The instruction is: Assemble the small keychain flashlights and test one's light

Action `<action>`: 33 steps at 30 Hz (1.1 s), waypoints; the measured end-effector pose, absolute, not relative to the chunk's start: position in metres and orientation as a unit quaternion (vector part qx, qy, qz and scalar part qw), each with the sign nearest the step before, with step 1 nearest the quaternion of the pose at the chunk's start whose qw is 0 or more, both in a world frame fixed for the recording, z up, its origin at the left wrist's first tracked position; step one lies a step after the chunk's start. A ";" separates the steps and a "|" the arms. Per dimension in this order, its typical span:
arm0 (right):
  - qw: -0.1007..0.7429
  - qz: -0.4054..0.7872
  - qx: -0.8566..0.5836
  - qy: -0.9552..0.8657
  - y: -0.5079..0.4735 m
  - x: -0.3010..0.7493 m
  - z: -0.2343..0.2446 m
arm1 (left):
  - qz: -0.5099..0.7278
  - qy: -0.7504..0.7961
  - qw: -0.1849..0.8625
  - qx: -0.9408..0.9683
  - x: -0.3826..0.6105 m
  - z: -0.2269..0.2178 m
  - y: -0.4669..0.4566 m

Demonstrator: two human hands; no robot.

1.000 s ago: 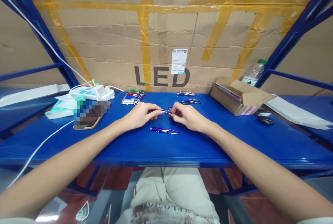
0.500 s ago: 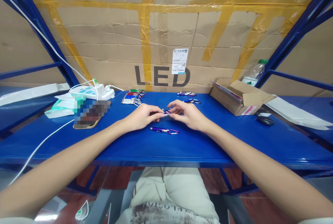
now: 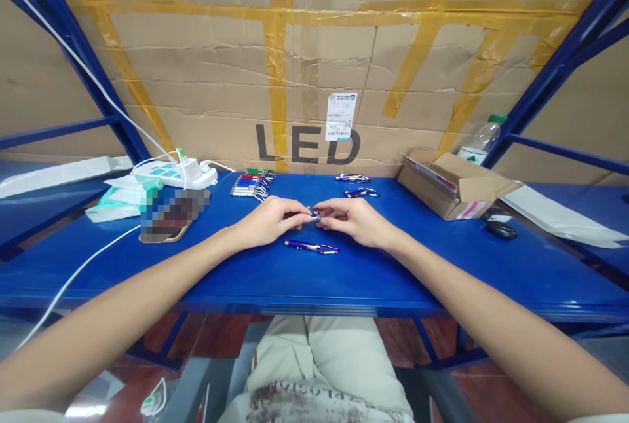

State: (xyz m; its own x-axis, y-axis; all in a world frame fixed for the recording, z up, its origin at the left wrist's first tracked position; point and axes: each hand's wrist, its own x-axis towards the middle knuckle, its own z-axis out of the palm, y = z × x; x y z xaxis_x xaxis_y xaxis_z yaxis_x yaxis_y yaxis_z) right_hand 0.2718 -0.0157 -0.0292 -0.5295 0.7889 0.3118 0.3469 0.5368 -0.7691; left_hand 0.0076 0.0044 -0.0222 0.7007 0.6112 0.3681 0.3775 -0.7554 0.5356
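Observation:
My left hand (image 3: pixel 273 221) pinches a small silver metal piece (image 3: pixel 316 216) between thumb and fingertips. From the other side, my right hand (image 3: pixel 356 220) is closed on the same piece, its fingertips almost meeting the left ones. A bit of purple shows beside the silver; the fingers hide the rest. Just in front of both hands lies a purple penlight with a carabiner clip (image 3: pixel 301 245), flat on the blue table (image 3: pixel 236 279). Beyond my right hand are dark blue penlights (image 3: pixel 354 193), with more clip-on penlights (image 3: pixel 350 179) behind them.
A row of green, red, blue and silver penlights (image 3: pixel 246 183) lies at the back left. Further left are a power strip (image 3: pixel 196 176) and a phone (image 3: pixel 179 230). An open cardboard box (image 3: pixel 437 190), a black mouse (image 3: pixel 501 229) and a bottle (image 3: pixel 484 138) stand right.
My right hand's raised fingers have come down and closed around the small metal piece. My left hand has kept its pinch and nearly the same place.

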 end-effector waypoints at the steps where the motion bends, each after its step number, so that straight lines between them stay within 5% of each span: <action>1: 0.340 0.328 -0.350 -0.809 -0.016 0.271 -0.029 | 0.271 0.276 0.218 0.896 0.008 -0.022 0.004; 33: 0.358 0.080 -0.321 -0.873 -0.027 0.270 -0.021 | 0.316 0.275 0.231 0.878 0.010 -0.020 0.000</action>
